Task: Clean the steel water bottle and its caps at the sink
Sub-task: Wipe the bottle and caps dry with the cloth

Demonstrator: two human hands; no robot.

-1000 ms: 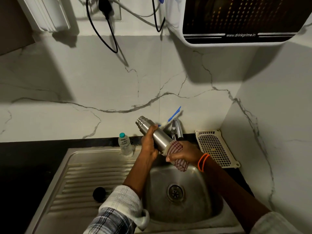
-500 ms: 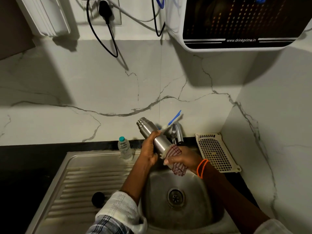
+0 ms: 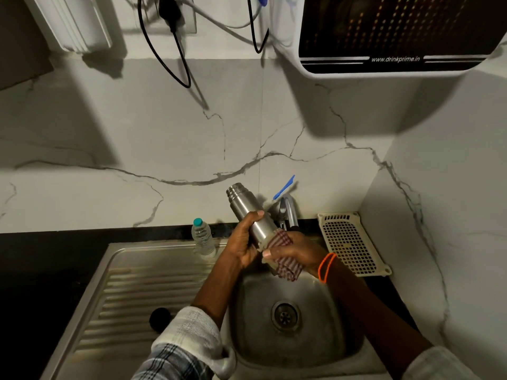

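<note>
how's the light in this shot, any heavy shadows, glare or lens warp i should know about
Head view: dim overall, with hard dark shadows on the marble wall under the mounted units. The countertop left of the sink is nearly black. Soft highlights, not blown glare, on the steel bottle and basin. Wide-angle warp bends the wall edges; the hands look sharp.

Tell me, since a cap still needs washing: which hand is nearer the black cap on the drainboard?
Left. The left hand grips the steel bottle up and right of the black cap; the right hand, holding the cloth, is farther right.
</note>
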